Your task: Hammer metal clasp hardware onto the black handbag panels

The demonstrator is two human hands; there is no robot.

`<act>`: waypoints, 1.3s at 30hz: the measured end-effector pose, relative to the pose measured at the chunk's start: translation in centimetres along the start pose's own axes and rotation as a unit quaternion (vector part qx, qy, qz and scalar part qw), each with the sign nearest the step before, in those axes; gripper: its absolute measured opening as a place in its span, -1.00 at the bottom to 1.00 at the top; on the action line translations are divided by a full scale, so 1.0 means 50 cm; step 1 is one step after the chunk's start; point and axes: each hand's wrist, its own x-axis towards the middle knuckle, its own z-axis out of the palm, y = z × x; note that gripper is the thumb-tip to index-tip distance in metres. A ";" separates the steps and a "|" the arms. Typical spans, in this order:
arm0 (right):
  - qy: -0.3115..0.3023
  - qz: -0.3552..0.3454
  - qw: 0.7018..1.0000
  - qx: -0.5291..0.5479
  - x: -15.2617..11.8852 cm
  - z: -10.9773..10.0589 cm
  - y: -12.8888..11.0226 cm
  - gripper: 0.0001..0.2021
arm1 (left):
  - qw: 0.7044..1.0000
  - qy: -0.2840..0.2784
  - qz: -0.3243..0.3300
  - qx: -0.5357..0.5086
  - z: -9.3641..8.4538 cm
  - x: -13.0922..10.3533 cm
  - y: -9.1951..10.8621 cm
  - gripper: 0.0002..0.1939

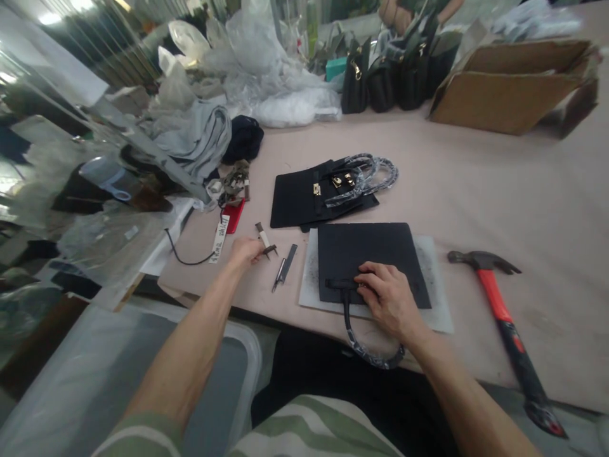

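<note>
My left hand (248, 252) is closed at the left of the work spot, its fingers on a small two-pronged metal tool (264, 237) with a white-wrapped shank. Just right of it lie a thin grey metal strip (289, 263) and a slim pointed tool (278, 275). Over a black bag panel (366, 247) rests my right hand (386, 297), fingers curled and pressed near a strap end; what they pinch is hidden. A plastic-wrapped bag handle (354, 336) loops from the panel over the table edge, partly under that hand. Beneath the panel is a pale slab (438, 279).
A claw hammer (497, 298) lies at the right. Behind the panel sits another black bag piece (295, 197) with gold hardware. Farther back stand black handbags (380, 82), a cardboard box (485, 95) and a person's arm (397, 16). A red card (234, 216) lies left.
</note>
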 end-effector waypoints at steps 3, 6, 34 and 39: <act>0.001 -0.001 1.000 0.002 0.000 -0.001 0.000 -0.83 | 1.000 0.005 0.018 0.017 -0.005 -0.005 -0.011 -0.79; 0.000 -0.005 1.000 0.001 0.001 -0.001 0.001 -0.84 | 0.998 0.010 0.031 0.054 0.000 0.003 0.003 -0.64; -0.005 -0.011 0.999 0.045 -0.003 -0.011 0.001 -0.88 | 0.851 -0.212 0.314 -0.365 0.109 -0.244 -0.032 -0.80; -0.010 0.002 0.999 0.046 0.000 -0.013 -0.006 -0.88 | 0.840 -0.225 0.371 -0.324 0.125 -0.259 -0.031 -0.87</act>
